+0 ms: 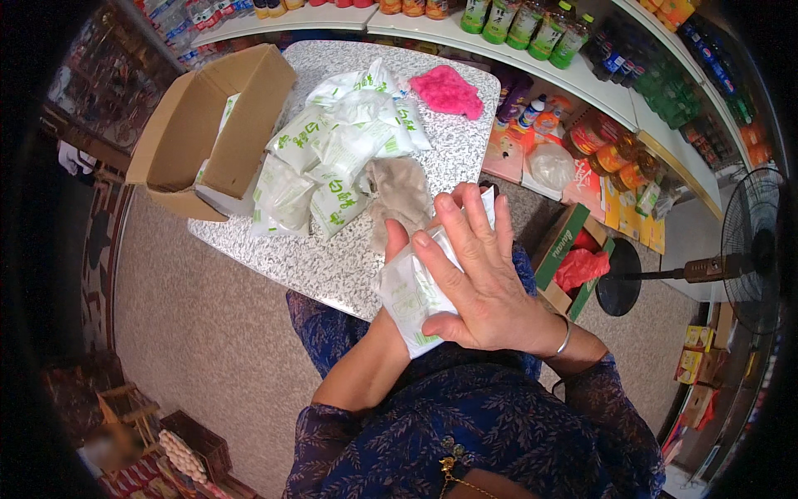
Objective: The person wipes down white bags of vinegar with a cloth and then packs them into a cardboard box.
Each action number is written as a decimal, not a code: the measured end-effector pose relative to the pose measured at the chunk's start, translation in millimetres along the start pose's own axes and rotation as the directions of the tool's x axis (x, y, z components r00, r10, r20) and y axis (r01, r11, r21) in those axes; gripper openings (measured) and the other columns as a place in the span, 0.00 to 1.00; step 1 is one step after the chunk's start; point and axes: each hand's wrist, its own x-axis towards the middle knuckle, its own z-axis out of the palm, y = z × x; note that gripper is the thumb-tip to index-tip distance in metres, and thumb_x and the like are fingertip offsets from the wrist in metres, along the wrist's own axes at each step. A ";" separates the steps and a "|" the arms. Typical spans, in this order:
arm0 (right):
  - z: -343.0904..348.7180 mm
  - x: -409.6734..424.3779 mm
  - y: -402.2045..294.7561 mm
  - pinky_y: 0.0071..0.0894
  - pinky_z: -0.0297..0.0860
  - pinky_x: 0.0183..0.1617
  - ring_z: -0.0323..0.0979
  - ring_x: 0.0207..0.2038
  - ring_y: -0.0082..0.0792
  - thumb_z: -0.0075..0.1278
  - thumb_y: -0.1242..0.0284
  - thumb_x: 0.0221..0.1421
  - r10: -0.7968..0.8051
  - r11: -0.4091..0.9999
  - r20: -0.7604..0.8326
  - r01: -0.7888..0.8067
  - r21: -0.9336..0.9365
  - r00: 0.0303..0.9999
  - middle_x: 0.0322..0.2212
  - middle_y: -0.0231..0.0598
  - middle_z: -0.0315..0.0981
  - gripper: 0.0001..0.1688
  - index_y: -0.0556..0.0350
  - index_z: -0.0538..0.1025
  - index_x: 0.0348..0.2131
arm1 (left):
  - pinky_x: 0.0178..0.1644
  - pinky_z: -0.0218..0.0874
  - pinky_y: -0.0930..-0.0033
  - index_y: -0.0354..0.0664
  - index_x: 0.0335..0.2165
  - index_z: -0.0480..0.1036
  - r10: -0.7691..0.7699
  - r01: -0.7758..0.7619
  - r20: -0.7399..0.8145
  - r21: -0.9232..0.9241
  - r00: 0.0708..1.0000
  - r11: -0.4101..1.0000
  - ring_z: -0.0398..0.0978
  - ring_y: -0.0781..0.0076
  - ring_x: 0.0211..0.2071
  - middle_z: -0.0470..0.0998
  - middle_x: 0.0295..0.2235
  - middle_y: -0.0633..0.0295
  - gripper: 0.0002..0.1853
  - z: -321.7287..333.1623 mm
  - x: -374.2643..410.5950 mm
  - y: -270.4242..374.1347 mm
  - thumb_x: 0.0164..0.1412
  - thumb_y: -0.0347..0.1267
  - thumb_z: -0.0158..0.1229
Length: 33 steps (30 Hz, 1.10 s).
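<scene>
Between my two hands is a white plastic pouch (405,299) with green print. My left hand (396,240) supports it from beneath, mostly hidden, with the thumb showing at its upper edge. Spread flat over its top lies my right hand (477,280), fingers apart, a bangle at the wrist. Just beyond the hands, a grey-beige cloth (399,187) lies crumpled on a speckled white table (299,262). Several similar pouches (355,118) form a pile left of the cloth. A pink fluffy cloth (447,92) lies near the table's far right corner.
An open cardboard box (252,118) stands at the table's left, with some pouches inside. Shelves (561,81) of bottled drinks curve along the far side and right. On the floor at right are a green-edged carton (564,249) with red bags and a standing fan (757,249).
</scene>
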 end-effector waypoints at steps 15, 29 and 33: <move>-15.4 15.3 27.4 0.54 0.38 0.59 0.42 0.60 0.54 0.37 0.59 0.54 0.113 0.989 -0.122 -0.123 -0.082 0.986 0.56 0.53 0.47 0.30 0.57 0.63 0.52 | 0.62 0.36 0.61 0.39 0.59 0.37 -0.166 0.182 -0.120 0.141 0.979 0.973 0.44 0.61 0.60 0.42 0.60 0.57 0.60 10.3 -12.4 2.0 0.39 0.69 0.44; 0.2 -15.6 59.5 0.28 0.60 0.50 0.63 0.47 0.32 0.35 0.60 0.60 0.577 0.405 -0.026 -0.258 0.877 0.817 0.48 0.47 0.61 0.29 0.61 0.56 0.54 | 0.60 0.41 0.55 0.38 0.57 0.46 -0.183 0.156 -0.035 -0.382 0.982 0.911 0.49 0.55 0.58 0.49 0.58 0.50 0.56 3.5 -5.3 -7.0 0.41 0.69 0.43; 6.7 -31.1 58.7 0.23 0.63 0.43 0.66 0.39 0.25 0.27 0.52 0.60 0.627 0.080 0.120 -0.216 0.973 0.770 0.39 0.39 0.67 0.33 0.61 0.60 0.51 | 0.60 0.39 0.52 0.37 0.57 0.45 -0.130 0.139 0.050 -0.261 0.990 0.955 0.48 0.54 0.58 0.48 0.58 0.49 0.58 13.9 5.8 -3.0 0.40 0.69 0.45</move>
